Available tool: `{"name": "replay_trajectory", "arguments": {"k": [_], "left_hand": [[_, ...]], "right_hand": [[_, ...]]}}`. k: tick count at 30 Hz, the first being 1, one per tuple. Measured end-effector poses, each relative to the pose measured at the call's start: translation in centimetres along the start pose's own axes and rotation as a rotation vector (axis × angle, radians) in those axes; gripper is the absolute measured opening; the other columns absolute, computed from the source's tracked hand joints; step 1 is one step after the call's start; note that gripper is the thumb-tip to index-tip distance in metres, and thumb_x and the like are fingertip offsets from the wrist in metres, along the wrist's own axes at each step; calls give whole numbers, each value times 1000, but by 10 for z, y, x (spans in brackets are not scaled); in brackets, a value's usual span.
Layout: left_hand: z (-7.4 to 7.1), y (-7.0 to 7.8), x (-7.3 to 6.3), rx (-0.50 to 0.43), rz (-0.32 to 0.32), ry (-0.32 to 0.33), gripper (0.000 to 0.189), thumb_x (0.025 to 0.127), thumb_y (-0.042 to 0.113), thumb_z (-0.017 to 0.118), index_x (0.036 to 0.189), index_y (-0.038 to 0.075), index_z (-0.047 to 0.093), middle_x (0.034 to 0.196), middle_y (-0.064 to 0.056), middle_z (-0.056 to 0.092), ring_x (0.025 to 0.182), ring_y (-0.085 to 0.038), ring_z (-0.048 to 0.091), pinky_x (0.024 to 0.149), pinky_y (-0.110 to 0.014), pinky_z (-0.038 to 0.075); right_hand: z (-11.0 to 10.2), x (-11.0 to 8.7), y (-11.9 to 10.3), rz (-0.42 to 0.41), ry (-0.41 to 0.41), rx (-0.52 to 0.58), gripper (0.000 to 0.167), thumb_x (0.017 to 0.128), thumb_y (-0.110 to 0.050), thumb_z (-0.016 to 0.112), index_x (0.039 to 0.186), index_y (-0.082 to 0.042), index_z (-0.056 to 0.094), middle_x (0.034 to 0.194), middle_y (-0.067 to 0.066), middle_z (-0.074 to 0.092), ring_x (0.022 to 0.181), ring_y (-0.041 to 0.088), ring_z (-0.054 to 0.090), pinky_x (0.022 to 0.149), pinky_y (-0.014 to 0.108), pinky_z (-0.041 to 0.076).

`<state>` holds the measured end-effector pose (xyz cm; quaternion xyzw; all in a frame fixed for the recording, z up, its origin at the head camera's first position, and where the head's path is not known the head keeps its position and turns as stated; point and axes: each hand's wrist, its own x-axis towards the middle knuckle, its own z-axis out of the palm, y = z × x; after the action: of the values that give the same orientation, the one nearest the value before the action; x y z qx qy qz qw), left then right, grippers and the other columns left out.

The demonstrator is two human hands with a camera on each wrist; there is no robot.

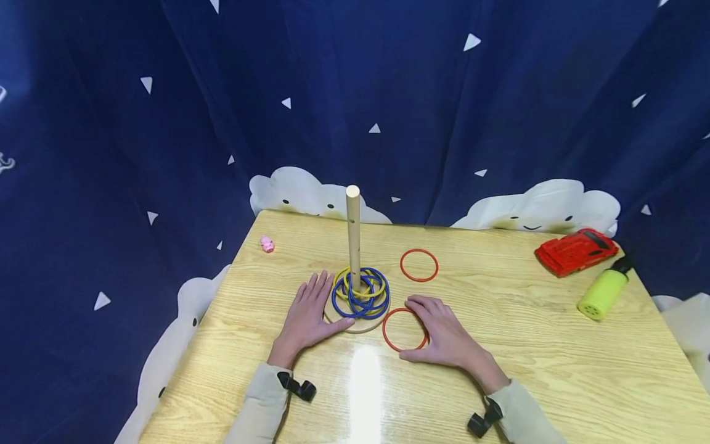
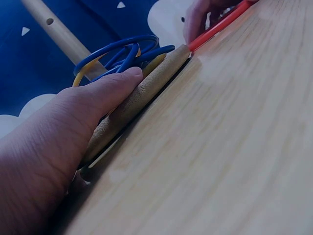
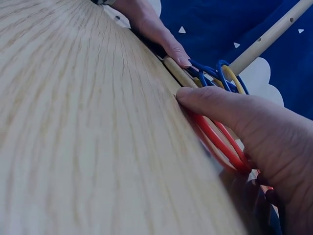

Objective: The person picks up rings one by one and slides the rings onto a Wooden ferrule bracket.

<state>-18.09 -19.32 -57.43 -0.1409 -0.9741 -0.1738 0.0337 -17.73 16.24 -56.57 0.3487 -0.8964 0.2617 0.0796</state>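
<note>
A wooden peg [image 1: 354, 237] stands upright on a round wooden base [image 1: 360, 328]. Yellow rings [image 1: 339, 285] and blue rings [image 1: 383, 306] lie tangled around its foot. My left hand [image 1: 312, 314] rests against the base's left side, fingers straight, the thumb [image 2: 122, 81] over its front rim. Beside the base, my right hand [image 1: 444, 333] holds a red ring [image 1: 386, 336] at its right side, with thumb and curved fingers spread around it. In the right wrist view that ring [image 3: 215, 134] lies low by the tabletop, partly hidden behind the hand.
A second red ring [image 1: 420, 280] lies farther back on the wooden table [image 1: 499, 320]. A pink pig figure [image 1: 267, 244] sits at the back left. At the right are a red toy car [image 1: 574, 254] and a yellow-green bottle-like object [image 1: 601, 296]. A blue curtain [image 1: 355, 80] hangs behind.
</note>
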Motion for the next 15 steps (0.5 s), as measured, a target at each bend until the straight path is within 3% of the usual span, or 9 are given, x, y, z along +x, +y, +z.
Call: {"name": "replay_trajectory", "arguments": {"k": [8, 15], "left_hand": [[1, -1, 0, -1, 7, 16, 120, 82, 88, 54, 169, 13, 17, 174, -11, 18, 161, -32, 13, 130, -50, 11], [1, -1, 0, 0, 9, 17, 120, 83, 87, 55, 169, 13, 17, 174, -10, 18, 161, -33, 13, 130, -50, 12]], "right_hand": [[1, -3, 4, 16, -21, 20, 105, 71, -78, 80, 147, -10, 58, 153, 7, 51, 140, 29, 45, 105, 54, 40], [5, -2, 5, 5, 27, 19, 98, 70, -77, 81, 138, -9, 63, 146, 6, 55, 134, 28, 47, 102, 55, 41]]}}
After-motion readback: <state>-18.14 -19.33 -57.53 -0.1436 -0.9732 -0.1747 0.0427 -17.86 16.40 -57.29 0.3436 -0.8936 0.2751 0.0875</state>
